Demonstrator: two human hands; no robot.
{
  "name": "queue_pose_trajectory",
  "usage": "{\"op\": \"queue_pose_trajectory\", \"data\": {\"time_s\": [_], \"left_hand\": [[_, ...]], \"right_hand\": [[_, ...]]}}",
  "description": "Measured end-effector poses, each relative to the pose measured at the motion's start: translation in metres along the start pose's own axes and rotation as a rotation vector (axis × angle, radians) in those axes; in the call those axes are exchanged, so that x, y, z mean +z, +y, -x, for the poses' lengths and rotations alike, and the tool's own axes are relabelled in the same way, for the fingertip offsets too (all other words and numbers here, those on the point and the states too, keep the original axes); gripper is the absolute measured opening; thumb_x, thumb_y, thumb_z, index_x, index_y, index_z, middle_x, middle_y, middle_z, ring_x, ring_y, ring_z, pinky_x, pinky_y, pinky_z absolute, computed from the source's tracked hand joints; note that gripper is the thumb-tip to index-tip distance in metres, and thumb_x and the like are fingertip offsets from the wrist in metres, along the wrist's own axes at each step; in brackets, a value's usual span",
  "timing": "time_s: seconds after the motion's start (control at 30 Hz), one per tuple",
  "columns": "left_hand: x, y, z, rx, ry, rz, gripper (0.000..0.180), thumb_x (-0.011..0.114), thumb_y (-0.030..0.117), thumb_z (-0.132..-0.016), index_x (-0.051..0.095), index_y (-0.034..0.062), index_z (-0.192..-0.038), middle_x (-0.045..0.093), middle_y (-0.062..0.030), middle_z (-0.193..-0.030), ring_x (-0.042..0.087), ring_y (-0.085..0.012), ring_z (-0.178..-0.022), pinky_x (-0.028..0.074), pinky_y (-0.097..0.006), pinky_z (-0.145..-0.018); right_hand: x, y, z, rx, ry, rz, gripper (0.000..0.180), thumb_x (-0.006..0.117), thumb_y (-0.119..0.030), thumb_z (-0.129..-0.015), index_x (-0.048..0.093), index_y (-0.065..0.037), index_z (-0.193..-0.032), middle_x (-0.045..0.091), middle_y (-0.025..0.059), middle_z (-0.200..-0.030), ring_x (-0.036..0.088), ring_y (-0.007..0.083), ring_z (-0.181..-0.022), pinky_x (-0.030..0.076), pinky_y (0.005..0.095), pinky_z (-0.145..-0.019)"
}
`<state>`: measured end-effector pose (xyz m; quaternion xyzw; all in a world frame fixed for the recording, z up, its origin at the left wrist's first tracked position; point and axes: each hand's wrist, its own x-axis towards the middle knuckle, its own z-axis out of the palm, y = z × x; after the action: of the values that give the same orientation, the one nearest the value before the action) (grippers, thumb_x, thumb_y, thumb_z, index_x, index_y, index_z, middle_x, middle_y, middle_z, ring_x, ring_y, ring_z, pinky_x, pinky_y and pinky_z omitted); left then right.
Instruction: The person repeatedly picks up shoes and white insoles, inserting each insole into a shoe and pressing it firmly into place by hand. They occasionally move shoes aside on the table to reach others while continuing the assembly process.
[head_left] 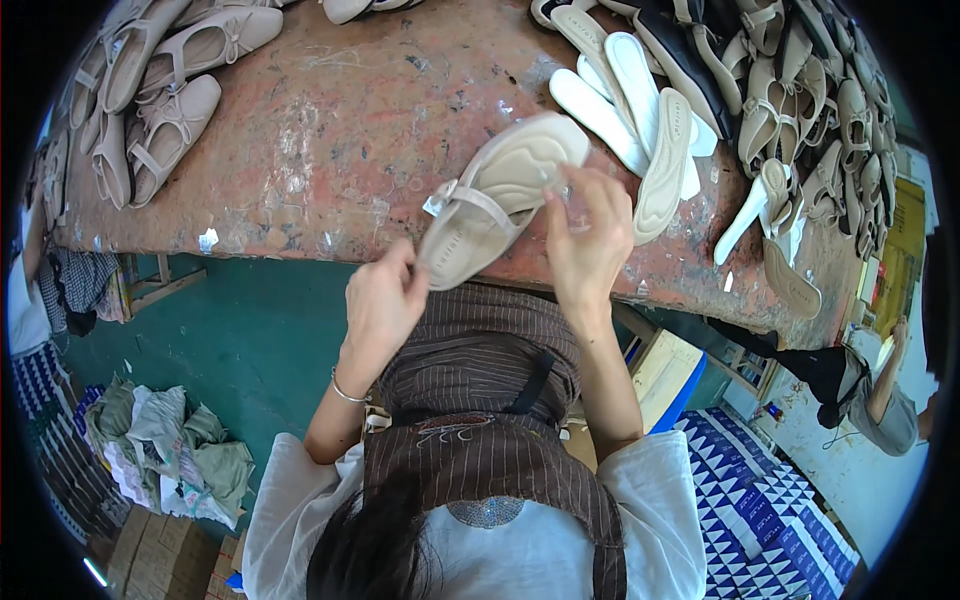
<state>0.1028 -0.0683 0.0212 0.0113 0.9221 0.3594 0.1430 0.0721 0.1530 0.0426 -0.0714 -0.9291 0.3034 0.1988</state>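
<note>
A beige Mary Jane shoe [480, 238] with a strap and a pale insole inside is at the table's front edge, its toe pointing to the far right. My left hand [380, 302] is closed on its heel end, thumb and fingers pinching the rim. At the shoe's right side, my right hand [592, 235] has bent fingers closed on the edge near the toe, with the thumb by the opening. A small white tag shows beside the strap. Whether the sole touches the table cannot be made out. Right of my right hand lies a beige insole [664, 170].
White insoles [600, 125] overlap on the worn red-brown table [330, 130]. Beige shoes [180, 130] are grouped at far left, and many more shoes [765, 115] are heaped at right. Another beige insole [793, 280] lies near the right edge. A person [885, 400] is at far right.
</note>
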Motion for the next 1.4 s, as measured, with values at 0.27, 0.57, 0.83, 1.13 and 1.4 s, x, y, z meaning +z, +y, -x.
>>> {"op": "queue_pose_trajectory", "data": {"time_s": [0.27, 0.57, 0.83, 1.13, 1.4], "left_hand": [[-0.018, 0.064, -0.063, 0.287, 0.169, 0.152, 0.011, 0.074, 0.015, -0.083, 0.071, 0.0073, -0.090, 0.067, -0.0081, -0.085, 0.067, -0.0270, -0.073, 0.051, -0.039, -0.063], [0.036, 0.069, -0.144, 0.200, 0.019, 0.247, 0.045, 0.084, 0.029, -0.074, 0.068, 0.0040, -0.107, 0.069, -0.0105, -0.084, 0.066, -0.0242, -0.071, 0.052, -0.038, -0.067], [0.045, 0.062, -0.161, 0.131, -0.081, 0.303, 0.034, 0.085, 0.028, -0.072, 0.069, 0.0035, -0.088, 0.063, -0.0051, -0.066, 0.055, -0.0155, -0.058, 0.045, -0.033, -0.057], [0.054, 0.057, -0.161, 0.119, -0.042, 0.405, 0.031, 0.085, 0.024, -0.071, 0.069, 0.0031, -0.086, 0.059, -0.0034, -0.063, 0.052, -0.0130, -0.057, 0.044, -0.032, -0.055], [0.052, 0.058, -0.155, 0.115, -0.005, 0.332, 0.031, 0.086, 0.025, -0.070, 0.069, 0.0031, -0.086, 0.060, -0.0041, -0.064, 0.054, -0.0143, -0.057, 0.045, -0.033, -0.056]], "right_hand": [[0.011, 0.014, -0.010, 0.312, -0.082, -0.410, 0.050, 0.080, -0.005, -0.074, 0.060, -0.003, -0.120, 0.061, 0.0142, -0.102, 0.063, 0.0315, -0.094, 0.051, 0.0388, -0.080], [0.031, 0.023, -0.007, -0.019, 0.075, 0.000, 0.020, 0.079, -0.009, -0.074, 0.073, -0.008, -0.093, 0.059, 0.0085, -0.096, 0.059, 0.0274, -0.087, 0.047, 0.0402, -0.074], [0.034, 0.025, -0.025, -0.016, -0.072, 0.090, 0.012, 0.076, -0.011, -0.077, 0.070, -0.006, -0.087, 0.059, 0.0090, -0.090, 0.058, 0.0285, -0.086, 0.045, 0.0416, -0.073], [0.045, 0.031, -0.015, 0.102, -0.019, -0.140, 0.008, 0.072, -0.009, -0.081, 0.066, -0.005, -0.084, 0.059, 0.0101, -0.085, 0.060, 0.0311, -0.079, 0.047, 0.0420, -0.070], [0.046, 0.024, -0.015, -0.085, -0.086, 0.176, 0.008, 0.070, -0.005, -0.080, 0.064, -0.005, -0.085, 0.058, 0.0101, -0.084, 0.060, 0.0315, -0.081, 0.048, 0.0421, -0.069]]}}
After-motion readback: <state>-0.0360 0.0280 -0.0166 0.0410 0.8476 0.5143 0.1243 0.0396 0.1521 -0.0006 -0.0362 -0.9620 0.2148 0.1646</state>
